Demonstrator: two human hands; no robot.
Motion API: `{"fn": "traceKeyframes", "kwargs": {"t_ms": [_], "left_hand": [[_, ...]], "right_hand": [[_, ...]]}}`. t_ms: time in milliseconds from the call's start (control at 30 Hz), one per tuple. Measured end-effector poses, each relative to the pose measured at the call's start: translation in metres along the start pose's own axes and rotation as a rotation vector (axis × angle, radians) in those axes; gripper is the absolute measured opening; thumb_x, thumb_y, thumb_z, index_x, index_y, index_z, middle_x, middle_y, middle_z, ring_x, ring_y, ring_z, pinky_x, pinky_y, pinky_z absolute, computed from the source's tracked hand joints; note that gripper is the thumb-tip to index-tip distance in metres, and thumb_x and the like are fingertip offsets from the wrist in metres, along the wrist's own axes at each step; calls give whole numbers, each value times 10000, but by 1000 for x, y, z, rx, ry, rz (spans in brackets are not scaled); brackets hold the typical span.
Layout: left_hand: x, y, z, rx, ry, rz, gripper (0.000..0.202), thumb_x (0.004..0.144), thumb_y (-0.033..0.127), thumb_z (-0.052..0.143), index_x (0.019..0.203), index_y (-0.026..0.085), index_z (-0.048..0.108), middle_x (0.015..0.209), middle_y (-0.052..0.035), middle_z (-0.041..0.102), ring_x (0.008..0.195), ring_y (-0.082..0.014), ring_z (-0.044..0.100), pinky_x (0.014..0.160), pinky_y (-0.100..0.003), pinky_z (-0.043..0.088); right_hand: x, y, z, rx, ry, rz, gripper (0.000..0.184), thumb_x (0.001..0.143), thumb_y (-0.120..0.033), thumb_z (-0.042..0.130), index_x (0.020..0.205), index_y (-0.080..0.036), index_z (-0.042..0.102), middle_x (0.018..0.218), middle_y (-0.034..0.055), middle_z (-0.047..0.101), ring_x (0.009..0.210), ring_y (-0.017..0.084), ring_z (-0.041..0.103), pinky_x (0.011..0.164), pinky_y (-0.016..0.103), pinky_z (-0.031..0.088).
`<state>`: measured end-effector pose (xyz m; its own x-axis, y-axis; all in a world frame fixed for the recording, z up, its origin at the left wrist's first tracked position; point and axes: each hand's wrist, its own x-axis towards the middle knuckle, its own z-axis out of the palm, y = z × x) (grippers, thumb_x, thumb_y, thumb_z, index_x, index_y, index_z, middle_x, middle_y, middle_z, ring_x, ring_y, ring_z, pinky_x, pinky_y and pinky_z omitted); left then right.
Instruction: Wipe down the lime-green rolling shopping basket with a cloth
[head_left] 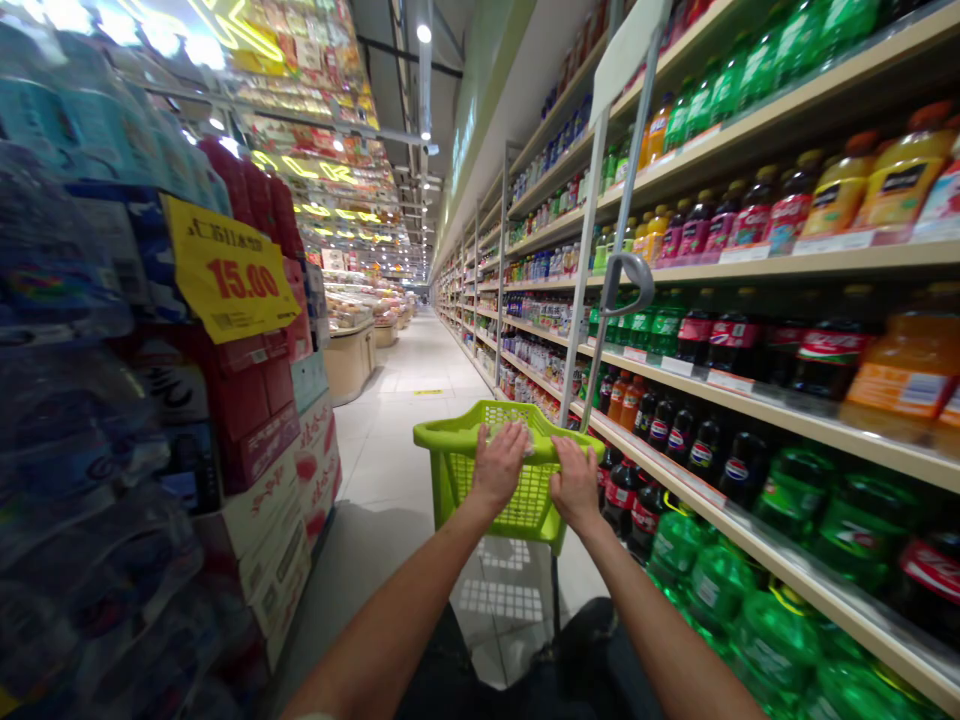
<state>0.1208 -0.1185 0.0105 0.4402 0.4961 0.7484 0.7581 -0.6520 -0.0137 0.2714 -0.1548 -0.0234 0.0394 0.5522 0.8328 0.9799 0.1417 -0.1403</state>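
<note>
While shelves (795, 408) run right of the cart (450, 436), cartons (279, 540) stand left.

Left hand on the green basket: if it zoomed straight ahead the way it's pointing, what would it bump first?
The left hand would probably bump the far rim of the green basket. Depth is hard to judge, so it might skim over instead.

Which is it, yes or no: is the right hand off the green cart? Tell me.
No, the right hand rests on the rim of the green cart.
</note>
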Motion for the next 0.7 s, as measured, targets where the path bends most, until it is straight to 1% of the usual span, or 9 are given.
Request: {"fn": "traceKeyframes", "kwargs": {"t_ms": [33, 100, 200, 267, 333, 433, 533, 600, 700], "left_hand": [[2, 2, 1, -8, -9, 29, 368, 878, 205, 300, 1207, 230, 462, 1274, -50, 476, 1208, -178, 391, 1059, -493, 100], [2, -8, -2, -10, -16, 7, 375, 875, 186, 296, 1211, 234, 455, 1278, -47, 472, 1204, -172, 395, 1059, -499, 90], [-1, -43, -14, 24, 13, -223, 379, 861, 168, 306, 1203, 229, 456, 1266, -55, 487, 1182, -189, 422, 1042, -540, 100], [-3, -57, -19, 30, 26, -343, 378, 849, 160, 318, 1193, 217, 462, 1254, -65, 499, 1170, -202, 435, 1028, -560, 125], [-1, -51, -17, -5, 12, -322, 383, 836, 143, 329, 1189, 205, 464, 1260, -68, 493, 1181, -203, 421, 1030, -547, 150], [8, -15, -5, -109, -30, -170, 391, 814, 120, 352, 1183, 179, 467, 1269, -75, 483, 1204, -197, 392, 1036, -484, 211], [20, 17, 3, -232, -80, -102, 437, 794, 132, 388, 1230, 113, 404, 1294, -120, 446, 1230, -197, 351, 1028, -415, 264], [26, 19, 1, -286, -156, -107, 547, 755, 167, 459, 1275, 62, 321, 1342, -159, 367, 1267, -207, 284, 1039, -392, 246], [25, -2, -10, -264, -310, -157, 744, 680, 284, 566, 1313, 75, 236, 1406, -178, 226, 1303, -258, 181, 1041, -474, 188]], "right_hand": [[0, 1, -1, -3, -7, -4, 564, 645, -82, 366, 1202, -144, 428, 1194, 88, 529, 1164, 209, 408, 1026, 448, 158], [0, 3, -3, -9, -14, -7, 569, 645, -80, 366, 1208, -144, 424, 1193, 87, 530, 1161, 205, 410, 1026, 443, 161], [0, 2, -3, -12, -12, -1, 570, 648, -76, 360, 1211, -138, 424, 1194, 90, 528, 1164, 202, 406, 1030, 435, 156], [0, -1, -1, -8, -1, 14, 571, 648, -79, 360, 1212, -141, 423, 1194, 90, 528, 1165, 205, 402, 1029, 439, 151], [0, -3, 2, -4, 11, 28, 577, 649, -84, 365, 1220, -149, 416, 1195, 89, 526, 1164, 210, 402, 1026, 447, 149], [0, -4, 2, 0, 17, 25, 603, 652, -89, 372, 1251, -155, 384, 1191, 94, 525, 1158, 217, 406, 1019, 454, 157], [2, -3, -3, 29, 23, 35, 610, 697, -122, 379, 1302, -160, 313, 1160, 95, 546, 1119, 216, 441, 999, 460, 187], [7, -4, -9, 43, 6, 54, 576, 763, -179, 372, 1329, -182, 266, 1121, 84, 572, 1082, 213, 470, 976, 470, 214], [18, -15, -16, 4, -26, 75, 491, 838, -282, 345, 1324, -234, 286, 1198, 93, 520, 1087, 231, 463, 941, 500, 238]]}}
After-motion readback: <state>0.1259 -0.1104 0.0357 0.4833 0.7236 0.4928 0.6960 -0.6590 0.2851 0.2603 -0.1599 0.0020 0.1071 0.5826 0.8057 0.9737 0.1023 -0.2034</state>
